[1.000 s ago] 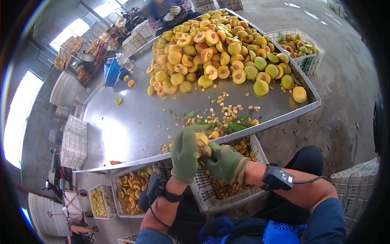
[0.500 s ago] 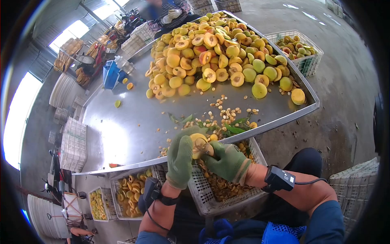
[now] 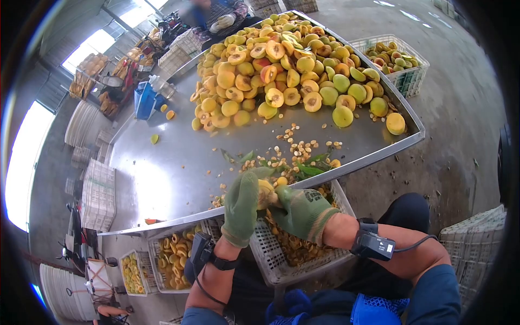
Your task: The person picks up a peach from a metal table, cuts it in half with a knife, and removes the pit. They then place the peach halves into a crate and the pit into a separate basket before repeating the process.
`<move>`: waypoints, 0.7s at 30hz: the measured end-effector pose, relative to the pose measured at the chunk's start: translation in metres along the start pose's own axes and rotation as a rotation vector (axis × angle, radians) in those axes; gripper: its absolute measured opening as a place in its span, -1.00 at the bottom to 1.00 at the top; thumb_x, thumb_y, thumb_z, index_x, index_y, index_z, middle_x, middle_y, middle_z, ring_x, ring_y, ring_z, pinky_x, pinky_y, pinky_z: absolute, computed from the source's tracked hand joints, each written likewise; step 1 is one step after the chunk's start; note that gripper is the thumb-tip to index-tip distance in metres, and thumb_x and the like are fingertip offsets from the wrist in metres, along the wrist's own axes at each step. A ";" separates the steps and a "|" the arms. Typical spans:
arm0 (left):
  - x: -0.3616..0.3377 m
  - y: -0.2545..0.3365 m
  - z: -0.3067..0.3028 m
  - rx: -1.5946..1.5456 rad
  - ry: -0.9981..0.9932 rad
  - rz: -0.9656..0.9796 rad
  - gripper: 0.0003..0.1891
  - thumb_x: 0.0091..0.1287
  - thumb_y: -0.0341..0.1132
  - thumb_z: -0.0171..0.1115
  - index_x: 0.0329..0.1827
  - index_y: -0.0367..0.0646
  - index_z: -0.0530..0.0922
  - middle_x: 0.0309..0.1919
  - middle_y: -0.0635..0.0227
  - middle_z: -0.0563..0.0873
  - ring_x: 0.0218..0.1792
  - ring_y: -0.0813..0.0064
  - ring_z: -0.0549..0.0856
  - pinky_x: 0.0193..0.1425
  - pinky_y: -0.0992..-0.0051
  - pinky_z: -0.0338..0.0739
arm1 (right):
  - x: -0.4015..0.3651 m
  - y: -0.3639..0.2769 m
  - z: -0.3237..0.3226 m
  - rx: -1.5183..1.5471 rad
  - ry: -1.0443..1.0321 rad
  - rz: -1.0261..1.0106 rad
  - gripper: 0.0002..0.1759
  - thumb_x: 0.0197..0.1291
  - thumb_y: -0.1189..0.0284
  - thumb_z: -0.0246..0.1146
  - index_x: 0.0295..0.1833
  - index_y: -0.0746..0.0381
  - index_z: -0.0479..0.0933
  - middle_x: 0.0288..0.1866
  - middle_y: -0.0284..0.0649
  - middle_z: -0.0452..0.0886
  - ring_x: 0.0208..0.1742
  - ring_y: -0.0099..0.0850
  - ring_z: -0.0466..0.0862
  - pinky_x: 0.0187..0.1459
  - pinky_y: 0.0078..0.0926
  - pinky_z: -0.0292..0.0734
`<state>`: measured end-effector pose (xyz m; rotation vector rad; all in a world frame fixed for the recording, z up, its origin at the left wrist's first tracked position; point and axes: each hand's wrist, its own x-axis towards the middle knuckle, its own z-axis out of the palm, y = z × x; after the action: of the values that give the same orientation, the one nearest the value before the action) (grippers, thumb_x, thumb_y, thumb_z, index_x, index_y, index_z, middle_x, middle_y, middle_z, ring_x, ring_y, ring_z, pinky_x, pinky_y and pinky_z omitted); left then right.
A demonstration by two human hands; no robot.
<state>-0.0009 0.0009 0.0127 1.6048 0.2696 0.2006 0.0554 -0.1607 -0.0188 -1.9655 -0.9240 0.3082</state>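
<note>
Over the table's near edge, my left hand (image 3: 242,205), in a green glove, is closed around a halved yellow fruit (image 3: 266,193). My right hand (image 3: 303,211), gloved the same way, is closed against the fruit's right side; whatever tool its fingers hold is hidden. Below my hands is a white crate (image 3: 276,271) containing cut yellow pieces. Just beyond them, pits (image 3: 301,149) and green leaves (image 3: 310,170) lie on the metal table (image 3: 179,187). A large heap of whole and halved fruit (image 3: 254,76) covers the table's far part.
A blue container (image 3: 145,101) and a clear bottle (image 3: 162,85) stand at the table's left. Another crate of fruit (image 3: 407,81) is beyond the right edge. Two crates sit below at left. A gloved person (image 3: 223,23) sits at the far side.
My right hand has turned, with more of the back of its glove showing, and covers more of the fruit. The view has shifted slightly. The other person's gloved hands have moved lower.
</note>
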 end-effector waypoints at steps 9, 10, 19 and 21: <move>-0.003 -0.014 0.004 0.270 0.101 0.227 -0.57 0.67 -0.05 0.04 0.15 -0.27 0.66 -0.05 0.28 0.76 -0.10 0.52 0.71 0.04 0.46 0.64 | -0.007 -0.003 0.018 0.171 0.031 0.067 -0.74 0.31 0.32 0.30 0.00 0.24 0.58 -0.28 0.11 0.71 -0.20 0.13 0.73 -0.23 0.01 0.59; -0.004 -0.014 0.005 0.239 0.118 0.201 -0.58 0.67 -0.06 0.04 0.14 -0.27 0.66 -0.05 0.28 0.75 -0.10 0.53 0.70 0.05 0.46 0.63 | -0.007 -0.006 0.017 0.189 0.004 0.101 -0.73 0.31 0.32 0.30 0.02 0.24 0.58 -0.27 0.12 0.71 -0.19 0.14 0.74 -0.21 0.01 0.60; -0.008 -0.014 0.014 0.209 0.190 0.211 -0.60 0.67 -0.09 0.03 0.10 -0.28 0.66 -0.08 0.29 0.76 -0.12 0.54 0.70 0.02 0.47 0.62 | 0.001 0.005 0.030 0.238 -0.076 0.113 -0.60 0.28 0.25 0.37 0.08 0.30 0.57 -0.18 0.15 0.74 -0.11 0.11 0.76 -0.10 -0.04 0.64; -0.003 -0.009 0.010 0.267 0.138 0.227 -0.61 0.68 -0.11 0.03 0.10 -0.27 0.66 -0.10 0.29 0.76 -0.14 0.54 0.70 0.00 0.48 0.62 | 0.000 -0.009 0.003 0.105 -0.106 0.125 -0.62 0.28 0.25 0.36 0.07 0.29 0.57 -0.17 0.13 0.74 -0.10 0.11 0.75 -0.09 -0.03 0.63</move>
<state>-0.0016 -0.0093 0.0031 1.8896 0.2271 0.4674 0.0492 -0.1560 -0.0133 -1.9285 -0.8363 0.5262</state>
